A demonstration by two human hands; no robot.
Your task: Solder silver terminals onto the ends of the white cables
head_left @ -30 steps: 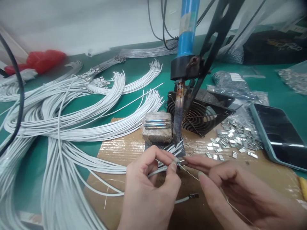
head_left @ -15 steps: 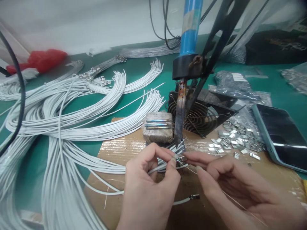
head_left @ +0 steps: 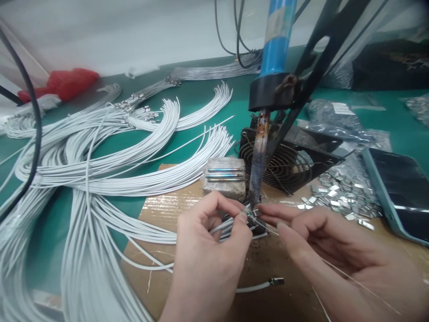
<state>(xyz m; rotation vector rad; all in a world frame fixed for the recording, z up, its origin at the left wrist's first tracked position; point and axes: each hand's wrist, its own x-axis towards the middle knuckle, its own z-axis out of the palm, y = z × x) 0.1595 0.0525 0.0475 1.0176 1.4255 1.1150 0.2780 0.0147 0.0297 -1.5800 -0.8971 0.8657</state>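
Observation:
My left hand (head_left: 211,246) pinches the end of a white cable (head_left: 221,226) between thumb and index finger, close under the soldering iron tip (head_left: 256,179). My right hand (head_left: 321,246) holds a small metal connector (head_left: 256,213) at its fingertips, against the cable end. A thin solder wire (head_left: 348,276) runs from the joint through my right hand. Other cable ends lie behind my fingers, partly hidden. Below them, another cable with a metal connector (head_left: 277,281) lies on the cardboard (head_left: 161,197).
White cable bundles (head_left: 134,183) spread over the green table (head_left: 191,145) at left. A stone block (head_left: 224,179) and black fan (head_left: 284,165) stand behind my hands. Loose metal connectors (head_left: 345,197), plastic bags (head_left: 331,118) and a phone (head_left: 402,192) are at right.
The view has shifted slightly, moving the background to the right. Both hands have raised the cable end and connector closer to the iron tip.

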